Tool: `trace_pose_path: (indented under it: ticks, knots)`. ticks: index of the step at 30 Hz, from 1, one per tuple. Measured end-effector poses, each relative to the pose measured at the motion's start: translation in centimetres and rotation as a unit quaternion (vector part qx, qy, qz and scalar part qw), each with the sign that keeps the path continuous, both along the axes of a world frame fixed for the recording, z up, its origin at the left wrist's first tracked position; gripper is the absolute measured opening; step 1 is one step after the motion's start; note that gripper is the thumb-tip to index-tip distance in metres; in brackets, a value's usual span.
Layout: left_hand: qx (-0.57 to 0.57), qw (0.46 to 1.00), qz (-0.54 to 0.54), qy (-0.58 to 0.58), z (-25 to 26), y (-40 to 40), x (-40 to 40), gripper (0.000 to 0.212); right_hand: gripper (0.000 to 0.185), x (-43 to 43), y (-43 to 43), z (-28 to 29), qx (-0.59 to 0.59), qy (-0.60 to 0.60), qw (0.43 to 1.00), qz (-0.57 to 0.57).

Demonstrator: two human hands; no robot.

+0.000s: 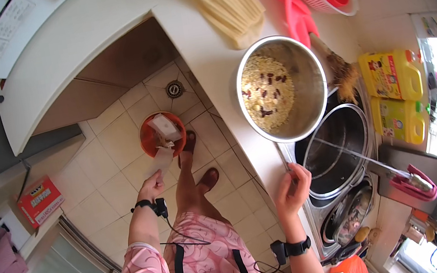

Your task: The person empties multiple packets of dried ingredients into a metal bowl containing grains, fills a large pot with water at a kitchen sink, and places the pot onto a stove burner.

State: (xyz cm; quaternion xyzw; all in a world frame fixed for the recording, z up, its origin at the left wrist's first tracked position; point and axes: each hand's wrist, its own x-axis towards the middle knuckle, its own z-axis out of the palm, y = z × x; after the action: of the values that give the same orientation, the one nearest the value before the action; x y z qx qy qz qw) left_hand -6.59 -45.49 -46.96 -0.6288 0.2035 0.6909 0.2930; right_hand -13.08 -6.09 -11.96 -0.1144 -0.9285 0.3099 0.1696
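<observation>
My left hand (151, 186) grips a translucent plastic bag (160, 163) that hangs towards an orange bin (145, 141) on the floor. White packaging (165, 127) and scraps lie in the bin. My right hand (291, 189) is by the counter edge with its fingers curled; whether a small thing lies between thumb and fingers cannot be told. Beyond it on the counter stands a large steel pot (309, 83) with pale grains and dark red pieces, perhaps dates or beans. A second, dark-lined pot (334, 148) sits to the right, with a long thin handle across its rim.
Two yellow oil jugs (391, 77) stand by the wall. A frayed brush (333, 62), a red-lined white basket (345, 5) and a yellow cloth-like item (230, 10) lie on the counter (184, 26). A glass-lidded pan (353, 213) is nearby; a red box (40, 202) stands at left.
</observation>
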Motion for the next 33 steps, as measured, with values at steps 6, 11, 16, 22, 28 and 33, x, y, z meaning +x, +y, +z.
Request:
trace_pose_path:
  ticks: [6, 11, 16, 22, 28, 33]
  knots:
    - [-0.013, 0.998, 0.013, -0.065, -2.3, 3.2, -6.8, 0.032, 0.027, 0.9, -0.1, -1.3, 0.014, 0.004, 1.000, -0.008]
    - [-0.166, 0.945, -0.241, -0.143, -3.5, 3.7, -9.9, 0.064, 0.022, 0.8, -0.2, -1.3, 0.006, -0.010, 1.000, 0.023]
    - [-0.227, 0.661, -0.707, 0.109, -7.7, 2.0, -8.1, 0.055, 0.024, 0.2, -0.7, -0.8, -0.015, -0.010, 1.000, 0.005]
    - [-0.210, 0.429, -0.878, 0.042, 0.4, 5.3, -13.1, 0.043, 0.025, 0.4, -0.2, -0.7, 0.056, -0.016, 0.998, 0.016]
    - [-0.228, 0.482, -0.834, 0.140, -0.5, 4.2, -9.5, 0.047, 0.028, 0.0, -0.3, -0.4, 0.058, -0.029, 0.997, 0.043]
    - [-0.409, 0.269, -0.848, 0.203, -0.8, 5.1, -14.3, 0.061, 0.026, 0.4, -0.2, -0.3, 0.076, -0.039, 0.996, 0.040]
